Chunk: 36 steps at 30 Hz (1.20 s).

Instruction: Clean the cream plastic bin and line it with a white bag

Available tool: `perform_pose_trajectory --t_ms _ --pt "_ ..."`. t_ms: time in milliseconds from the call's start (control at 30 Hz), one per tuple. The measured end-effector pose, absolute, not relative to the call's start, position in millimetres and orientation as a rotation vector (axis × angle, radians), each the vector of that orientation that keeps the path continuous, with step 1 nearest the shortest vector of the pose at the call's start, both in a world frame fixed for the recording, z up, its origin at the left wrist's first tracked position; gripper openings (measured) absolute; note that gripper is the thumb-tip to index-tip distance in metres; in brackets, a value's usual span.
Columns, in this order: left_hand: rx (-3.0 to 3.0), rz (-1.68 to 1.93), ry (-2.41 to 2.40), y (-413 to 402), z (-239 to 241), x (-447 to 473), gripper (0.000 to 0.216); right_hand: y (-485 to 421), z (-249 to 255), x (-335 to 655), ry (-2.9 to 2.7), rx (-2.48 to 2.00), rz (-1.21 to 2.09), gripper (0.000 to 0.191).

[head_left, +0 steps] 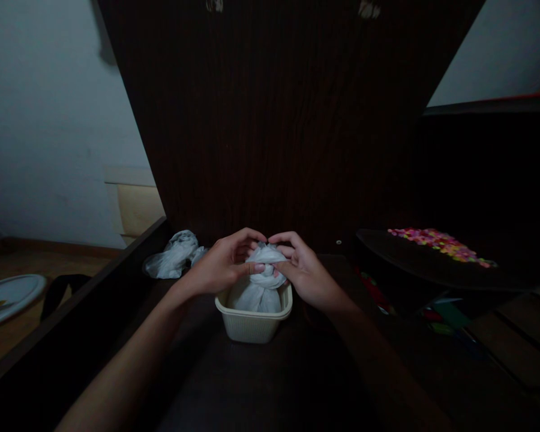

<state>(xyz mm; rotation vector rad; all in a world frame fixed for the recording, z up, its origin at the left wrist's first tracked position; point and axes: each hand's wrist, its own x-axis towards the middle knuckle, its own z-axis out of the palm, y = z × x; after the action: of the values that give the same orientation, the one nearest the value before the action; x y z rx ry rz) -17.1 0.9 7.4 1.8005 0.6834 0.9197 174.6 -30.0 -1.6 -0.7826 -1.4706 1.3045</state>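
A white plastic bag (256,297), twisted and bunched at its top, sits inside a small cream plastic basket (253,325). From the left, my left hand (229,262) closes on the gathered top of the bag, its thumb pressed across the front. My right hand (302,264) grips the same bunched plastic from the right, thumb and fingers around it. Both hands are above the basket's rim, their fingertips nearly meeting behind the bag's top. What the bag contains is hidden.
Another crumpled plastic bag (176,255) lies at the left by the raised board edge (78,303). A tall dark wooden panel (270,120) rises behind. On the right, a dark curved shelf (378,246) carries colourful small pieces (441,243). A white plate-like object (15,294) is at far left.
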Motion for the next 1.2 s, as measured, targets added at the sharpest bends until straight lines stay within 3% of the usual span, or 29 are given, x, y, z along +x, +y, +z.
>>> perform_pose_trajectory --t_ms 200,400,533,833,1200 --pt "1.856 0.953 0.733 0.8 8.2 -17.0 0.044 -30.6 2.3 175.4 -1.435 -0.784 1.384 0.034" --pt "1.996 0.78 0.797 -3.2 15.7 -20.6 0.023 -31.3 3.1 179.2 -1.527 -0.771 1.325 0.033" --pt "2.085 0.768 0.86 -4.6 19.2 -21.5 0.023 -30.6 1.2 180.2 -1.612 -0.802 1.162 0.037" --pt "1.966 0.758 0.822 -6.6 22.6 -18.0 0.02 -24.9 -6.8 181.2 -1.719 -0.954 0.793 0.021" --pt "2.034 0.94 0.842 -2.2 18.8 -17.8 0.015 -27.6 -3.0 179.6 -1.6 -0.894 0.926 0.017"
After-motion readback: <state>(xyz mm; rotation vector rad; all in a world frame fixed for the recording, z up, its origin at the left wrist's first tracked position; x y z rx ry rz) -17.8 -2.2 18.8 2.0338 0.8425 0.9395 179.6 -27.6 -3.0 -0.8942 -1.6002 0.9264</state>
